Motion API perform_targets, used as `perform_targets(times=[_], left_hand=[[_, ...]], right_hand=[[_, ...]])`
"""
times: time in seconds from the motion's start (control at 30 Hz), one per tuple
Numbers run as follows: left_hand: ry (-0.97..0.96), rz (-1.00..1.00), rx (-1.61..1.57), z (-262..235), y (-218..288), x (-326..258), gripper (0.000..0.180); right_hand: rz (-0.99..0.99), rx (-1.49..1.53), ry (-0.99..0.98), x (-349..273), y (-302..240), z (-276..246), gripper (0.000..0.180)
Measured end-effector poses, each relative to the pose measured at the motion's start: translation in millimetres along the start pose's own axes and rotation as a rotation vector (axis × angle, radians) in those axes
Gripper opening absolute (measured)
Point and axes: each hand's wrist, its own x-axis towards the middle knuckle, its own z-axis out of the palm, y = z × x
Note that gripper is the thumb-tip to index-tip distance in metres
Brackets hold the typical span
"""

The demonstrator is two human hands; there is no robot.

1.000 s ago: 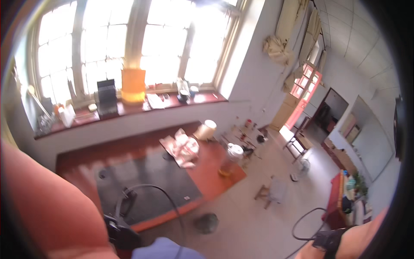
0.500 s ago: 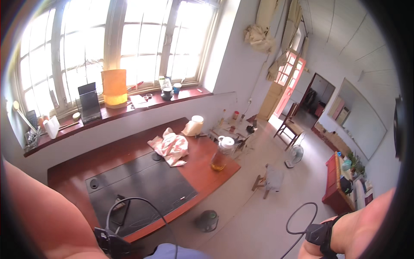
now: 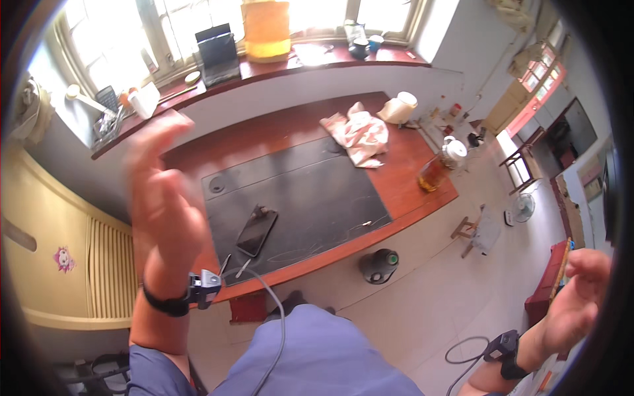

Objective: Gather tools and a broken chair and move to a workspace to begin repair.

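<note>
My left hand (image 3: 168, 198) is raised over the left end of the red-brown desk (image 3: 413, 198), smeared by motion, its fingers bent but apart and nothing in them. Far out at the right edge, my right hand (image 3: 578, 300) hangs in the air with loosely curled fingers, open and touching nothing. A black smartphone (image 3: 257, 230) lies on the desk's black mat (image 3: 310, 198), to the right of my left hand. Two thin light-coloured tools or strips lie by the mat's near edge, too small to name. Each wrist wears a strapped black device with a cable.
Toward the desk's far right are a crumpled pink-and-white cloth (image 3: 363, 135), a white roll (image 3: 399, 107) and a glass jug of amber liquid (image 3: 439, 168). On the floor stand a dark bottle (image 3: 380, 266), a stool (image 3: 481, 231) and a fan (image 3: 523, 208). A cream cabinet (image 3: 59, 244) borders the left.
The view has swung down and left, so the desk appears farther right and my lap shows. Both hands have come into sight; before, only my forearms and part of the right wrist showed.
</note>
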Motion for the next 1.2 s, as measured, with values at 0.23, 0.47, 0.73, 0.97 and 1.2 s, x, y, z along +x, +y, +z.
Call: perform_targets(times=[0.23,0.47,0.73,0.97,1.2], left_hand=[[-0.814,-0.828,0.579,-33.4,-78.4,-220.8,0.054],[-1.012,-0.867,0.676,2.9,-85.7,-275.2,0.084],[-1.073,-0.967,0.720,14.5,-89.1,-268.2,0.087],[-0.711,-1.494,0.188,16.6,-111.5,-269.0,0.087],[-0.579,-1.753,-0.259,69.4,-27.6,-229.3,0.078]], right_hand=[[0.578,0.348,0.075,-53.7,26.1,107.3,0.049],[1.074,0.484,0.264,-114.4,29.0,126.3,0.038],[1.313,0.503,0.400,-161.2,19.2,102.4,0.036],[1.352,0.584,0.415,-190.6,27.3,75.5,0.039],[1.357,0.682,0.456,-235.7,60.8,17.8,0.040]])
